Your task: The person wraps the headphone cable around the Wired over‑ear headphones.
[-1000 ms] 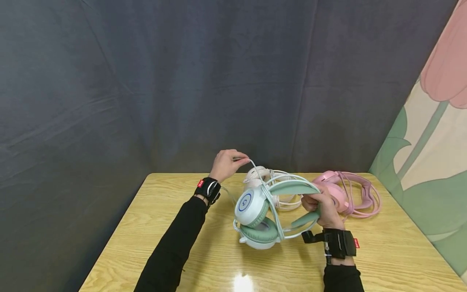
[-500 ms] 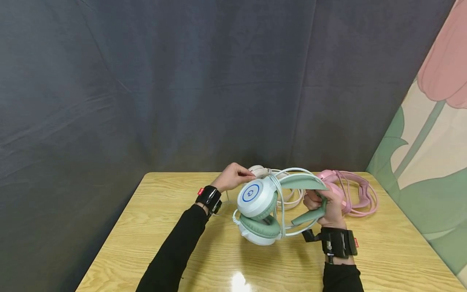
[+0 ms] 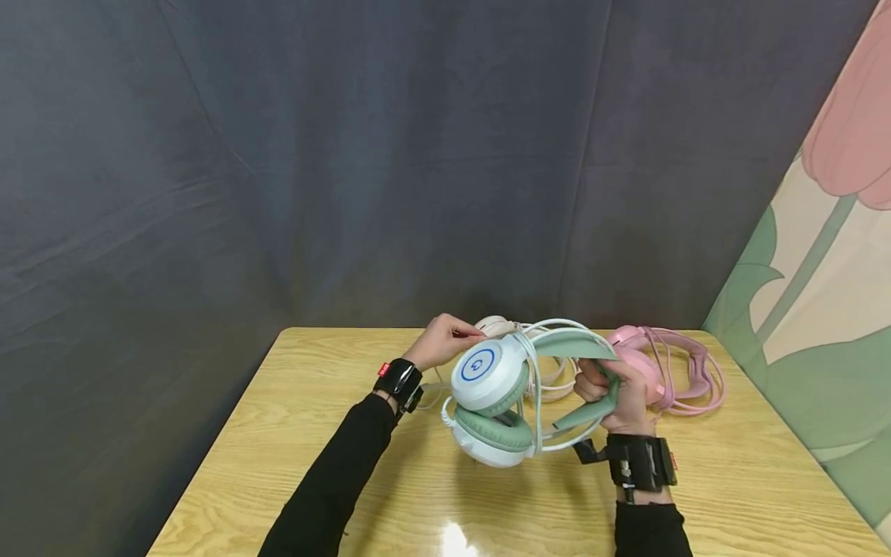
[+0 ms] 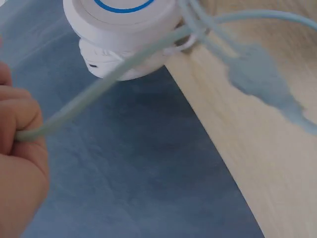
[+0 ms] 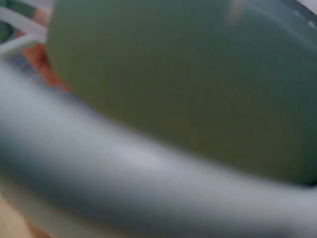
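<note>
A white and mint-green headset (image 3: 490, 394) hangs above the wooden table (image 3: 390, 495), its pale green cable (image 3: 534, 387) wound around the headband. My right hand (image 3: 619, 394) grips the green headband (image 3: 578, 344). My left hand (image 3: 445, 340) pinches the cable just behind the upper ear cup. In the left wrist view the cable (image 4: 99, 89) runs from my curled fingers (image 4: 20, 129) to the white ear cup (image 4: 124, 29). The right wrist view shows only the blurred green headband (image 5: 188, 89) up close.
A pink headset (image 3: 661, 371) with its coiled cable lies at the table's back right. A white headset (image 3: 497, 326) with looped cable sits behind the green one. Dark cloth hangs behind, and a flowered panel (image 3: 814, 271) stands at the right.
My left hand came down from its raised position, bringing the cable to the ear cup. The headset lifted and tilted slightly; the right hand kept its grip.
</note>
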`<state>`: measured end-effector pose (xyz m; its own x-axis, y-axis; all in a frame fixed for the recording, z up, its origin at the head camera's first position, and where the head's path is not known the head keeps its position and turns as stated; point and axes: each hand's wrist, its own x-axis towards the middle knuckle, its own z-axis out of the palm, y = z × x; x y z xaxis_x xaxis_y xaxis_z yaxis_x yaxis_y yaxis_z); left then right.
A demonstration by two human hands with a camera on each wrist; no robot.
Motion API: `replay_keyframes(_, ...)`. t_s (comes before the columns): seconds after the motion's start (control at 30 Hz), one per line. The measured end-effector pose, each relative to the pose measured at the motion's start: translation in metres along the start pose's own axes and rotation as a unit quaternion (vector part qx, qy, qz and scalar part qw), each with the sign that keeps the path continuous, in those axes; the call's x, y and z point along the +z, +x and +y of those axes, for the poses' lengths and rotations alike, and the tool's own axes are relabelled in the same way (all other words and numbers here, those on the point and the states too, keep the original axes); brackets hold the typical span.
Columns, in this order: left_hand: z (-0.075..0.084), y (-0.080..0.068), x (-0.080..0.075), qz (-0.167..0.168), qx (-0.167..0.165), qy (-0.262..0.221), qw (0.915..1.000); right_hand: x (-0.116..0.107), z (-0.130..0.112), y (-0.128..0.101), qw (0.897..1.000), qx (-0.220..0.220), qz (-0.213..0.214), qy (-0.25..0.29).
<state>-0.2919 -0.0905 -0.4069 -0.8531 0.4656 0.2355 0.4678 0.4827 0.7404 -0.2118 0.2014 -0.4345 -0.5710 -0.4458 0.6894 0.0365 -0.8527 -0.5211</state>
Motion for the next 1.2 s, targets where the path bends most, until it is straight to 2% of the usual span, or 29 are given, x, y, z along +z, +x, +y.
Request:
replay_keyframes(0.23,-0.019,-0.010,-0.009,0.015,-0.015,-0.003,0.9998,-0.006,-0.009,-0.005,0.997,-0.008,0.039,0.066)
replay_keyframes(0.3,-0.026,-0.012,-0.010,0.028,-0.016,0.012,0.9994,-0.006,-0.010,-0.005,0.994,-0.008,0.058,0.092)
replay_keyframes(0.4,-0.034,-0.016,-0.008,0.053,-0.015,0.058,0.9968,-0.004,-0.011,-0.005,0.985,-0.009,0.101,0.140)
replay_keyframes(0.5,-0.037,-0.018,-0.002,0.082,0.004,0.126,0.9886,-0.001,-0.011,-0.005,0.973,-0.010,0.147,0.180)
replay_keyframes(0.63,-0.034,-0.024,0.011,0.102,0.053,0.224,0.9677,0.003,-0.010,-0.003,0.956,-0.015,0.208,0.206)
replay_keyframes(0.7,-0.031,-0.027,0.018,0.102,0.078,0.270,0.9544,0.005,-0.009,-0.001,0.943,-0.018,0.250,0.219)
replay_keyframes(0.8,-0.027,-0.033,0.028,0.094,0.104,0.313,0.9394,0.006,-0.007,0.002,0.915,-0.028,0.302,0.264)
replay_keyframes(0.93,-0.022,-0.037,0.039,0.069,0.137,0.357,0.9212,0.007,-0.006,0.002,0.878,-0.050,0.338,0.335)
replay_keyframes(1.03,-0.021,-0.037,0.046,0.051,0.161,0.392,0.9044,0.008,-0.006,0.002,0.850,-0.054,0.378,0.362)
replay_keyframes(1.13,-0.021,-0.036,0.050,0.042,0.169,0.412,0.8945,0.010,-0.007,0.003,0.813,-0.043,0.440,0.379)
replay_keyframes(1.2,-0.021,-0.035,0.051,0.040,0.166,0.420,0.8914,0.012,-0.008,0.004,0.794,-0.033,0.469,0.385)
